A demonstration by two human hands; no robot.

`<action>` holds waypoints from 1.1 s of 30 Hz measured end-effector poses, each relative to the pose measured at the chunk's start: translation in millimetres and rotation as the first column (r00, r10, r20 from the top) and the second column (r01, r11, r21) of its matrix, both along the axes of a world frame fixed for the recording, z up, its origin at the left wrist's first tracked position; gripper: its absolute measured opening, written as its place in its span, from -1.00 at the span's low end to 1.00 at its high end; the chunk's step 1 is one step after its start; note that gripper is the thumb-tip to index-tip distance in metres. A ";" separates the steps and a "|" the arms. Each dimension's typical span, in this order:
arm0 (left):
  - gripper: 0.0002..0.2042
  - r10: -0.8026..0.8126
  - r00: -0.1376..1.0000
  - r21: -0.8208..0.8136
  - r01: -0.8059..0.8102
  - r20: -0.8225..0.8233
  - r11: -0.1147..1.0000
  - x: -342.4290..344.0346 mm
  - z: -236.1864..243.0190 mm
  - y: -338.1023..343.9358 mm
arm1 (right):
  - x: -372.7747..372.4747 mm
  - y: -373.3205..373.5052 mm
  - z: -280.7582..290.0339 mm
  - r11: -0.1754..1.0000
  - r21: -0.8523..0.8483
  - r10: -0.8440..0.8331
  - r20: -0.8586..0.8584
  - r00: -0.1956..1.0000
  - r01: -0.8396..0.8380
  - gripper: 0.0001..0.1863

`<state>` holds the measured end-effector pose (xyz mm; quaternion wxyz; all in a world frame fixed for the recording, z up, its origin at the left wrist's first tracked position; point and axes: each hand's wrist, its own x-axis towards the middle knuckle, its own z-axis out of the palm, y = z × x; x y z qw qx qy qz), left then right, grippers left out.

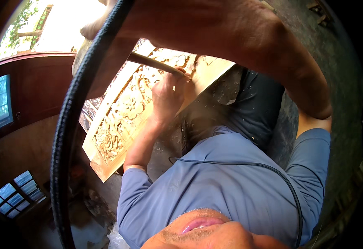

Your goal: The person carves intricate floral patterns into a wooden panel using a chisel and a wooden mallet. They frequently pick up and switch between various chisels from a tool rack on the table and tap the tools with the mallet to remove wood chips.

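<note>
A pale wooden panel (pixel 100 168) with carved flowers and leaves in relief stretches diagonally before me. My left hand (pixel 168 96) is closed round the lower part of a chisel-like rod (pixel 152 63), low over the panel's carved face. The rod's tip is hard to make out among the fingers. From the right, my right forearm crosses the top of the view, close to the camera. My right hand (pixel 102 56) is at the upper left with its fingers curled, partly behind a black braided cable. What it grips is hidden, and the rod's upper end disappears behind it.
The thick black braided cable (pixel 61 145) cuts down the left side of the view. A thin black cord (pixel 248 164) lies across my blue shirt. Dark trousers with pale wood chips show beyond the panel. Windows (pixel 17 194) and a dark red wall (pixel 36 83) stand at left.
</note>
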<state>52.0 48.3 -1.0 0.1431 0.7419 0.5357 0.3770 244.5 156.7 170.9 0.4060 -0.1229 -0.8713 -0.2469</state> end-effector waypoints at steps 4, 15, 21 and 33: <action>-0.82 -0.019 0.999 0.009 0.019 -0.027 1.000 -0.9 0.6 0.6 | 4.3 -1.6 3.4 0.999 0.001 -0.048 -0.007 0.999 0.048 -0.89; -0.79 -0.102 0.795 -0.025 0.145 0.598 0.989 21.5 12.6 11.9 | 10.4 31.9 -25.4 0.928 -0.373 -0.201 -0.521 0.830 -0.009 -0.47; -0.77 0.062 0.790 0.005 -0.083 0.610 0.997 -1.6 10.3 13.6 | -0.6 37.9 -48.1 0.832 -0.467 -0.154 -0.714 0.683 -0.300 -0.46; -0.67 0.068 0.970 -0.056 -0.056 0.234 0.997 -1.4 -4.0 -4.0 | -7.7 63.7 -106.8 0.699 -0.608 -0.157 -0.645 0.748 -0.377 -0.54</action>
